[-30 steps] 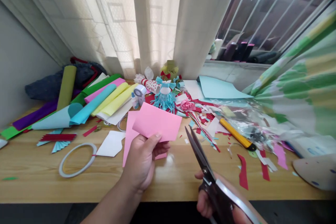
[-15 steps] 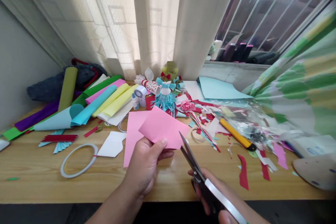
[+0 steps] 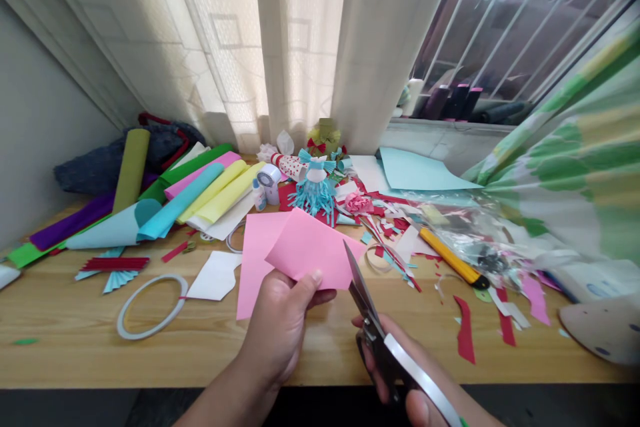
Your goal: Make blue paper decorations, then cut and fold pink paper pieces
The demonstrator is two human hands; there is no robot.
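- Pale wooden desk (image 3: 60, 307), seen from its centre, littered with paper scraps
- Large pink paper sheet (image 3: 255, 267) at 8 o'clock, under the left hand
- Left hand (image 3: 277, 327) at 7 o'clock, gripping a smaller pink paper piece (image 3: 315, 247) at 6 o'clock
- Right hand (image 3: 385, 373) at 5 o'clock, clenched around steel scissors (image 3: 363, 300), their tips overlapping that piece's right edge
- Yellow utility knife (image 3: 447, 255) at 4 o'clock

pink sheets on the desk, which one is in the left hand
The smaller pink sheet in the left hand; the larger, paler one lies on the table.
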